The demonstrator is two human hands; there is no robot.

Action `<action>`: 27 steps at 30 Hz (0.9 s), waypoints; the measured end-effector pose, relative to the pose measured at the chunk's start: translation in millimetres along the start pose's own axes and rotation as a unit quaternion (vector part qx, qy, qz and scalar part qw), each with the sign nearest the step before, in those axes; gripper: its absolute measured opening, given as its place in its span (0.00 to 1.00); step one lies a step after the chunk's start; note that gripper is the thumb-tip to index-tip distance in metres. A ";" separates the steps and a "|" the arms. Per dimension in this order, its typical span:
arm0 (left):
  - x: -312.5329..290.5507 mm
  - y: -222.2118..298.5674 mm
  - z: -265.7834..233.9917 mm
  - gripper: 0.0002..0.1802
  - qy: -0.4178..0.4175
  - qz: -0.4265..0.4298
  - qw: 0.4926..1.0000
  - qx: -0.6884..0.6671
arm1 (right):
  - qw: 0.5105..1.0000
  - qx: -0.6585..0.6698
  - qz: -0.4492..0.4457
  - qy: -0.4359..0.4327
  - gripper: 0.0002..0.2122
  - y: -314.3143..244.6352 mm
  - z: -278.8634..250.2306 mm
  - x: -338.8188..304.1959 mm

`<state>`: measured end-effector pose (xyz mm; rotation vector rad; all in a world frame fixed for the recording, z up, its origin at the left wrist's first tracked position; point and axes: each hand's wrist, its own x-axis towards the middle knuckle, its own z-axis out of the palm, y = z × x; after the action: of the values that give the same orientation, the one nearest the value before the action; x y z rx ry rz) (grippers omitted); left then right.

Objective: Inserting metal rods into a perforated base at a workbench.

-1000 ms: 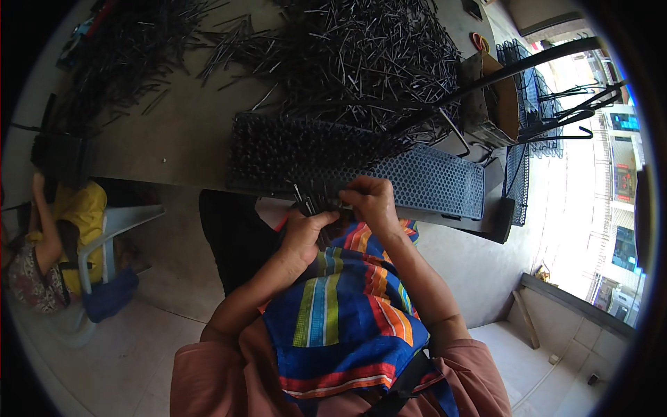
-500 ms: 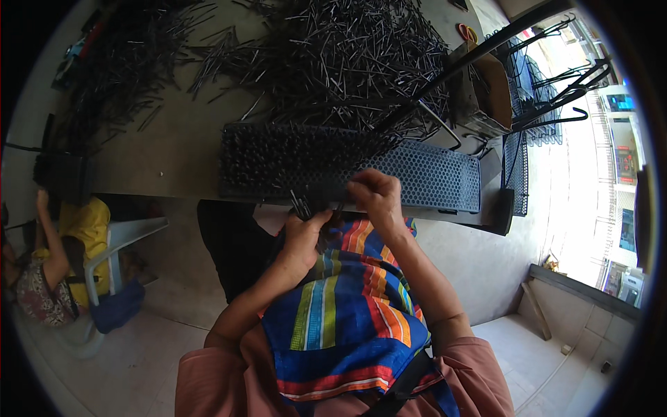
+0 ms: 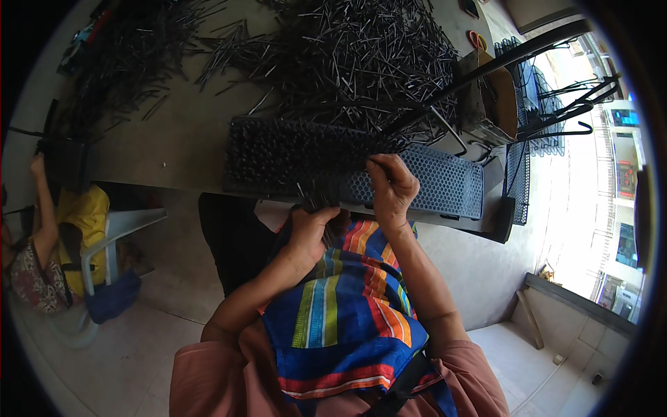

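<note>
A long grey rack with a honeycomb of holes (image 3: 445, 179) lies along the table's near edge. Thin dark sticks (image 3: 288, 149) stand packed upright in its left and middle part, while holes show bare at the right. My left hand (image 3: 308, 231) is closed around a bundle of the same dark sticks (image 3: 316, 197), just in front of the rack. Over the rack, at the border between filled and bare holes, my right hand (image 3: 394, 186) is closed in a pinch. What its fingertips hold, if anything, is too small and dark to make out.
A big heap of loose dark sticks (image 3: 375, 55) covers the table beyond the rack, with another heap (image 3: 132, 62) at far left. A slanted black bar (image 3: 500, 59), an open box (image 3: 497, 104) and scissors (image 3: 477, 40) are at right. A seated person (image 3: 42, 271) is at left.
My right hand has moved up and slightly right, from beside the bundle to over the rack. My left hand stays closed on the sticks. The view has shifted a little.
</note>
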<state>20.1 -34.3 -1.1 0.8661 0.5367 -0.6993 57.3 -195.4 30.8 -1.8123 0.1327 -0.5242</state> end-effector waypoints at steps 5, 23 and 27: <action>-4.0 1.9 4.1 0.07 0.005 0.003 1.000 -0.017 | 0.993 -0.083 -0.087 -0.003 0.05 -2.7 -0.4 -0.4; -7.7 -1.4 -2.0 0.09 0.010 0.029 0.999 -0.015 | 0.973 -0.198 -0.092 -0.075 0.05 -8.9 8.1 -5.6; -8.9 2.7 1.3 0.09 0.024 -0.021 0.999 -0.037 | 0.978 -0.171 -0.093 -0.079 0.05 -12.3 11.3 1.3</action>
<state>16.4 -31.1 6.9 0.8058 0.6207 -0.6939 61.1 -182.1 40.3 -2.2102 -0.0597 -0.5080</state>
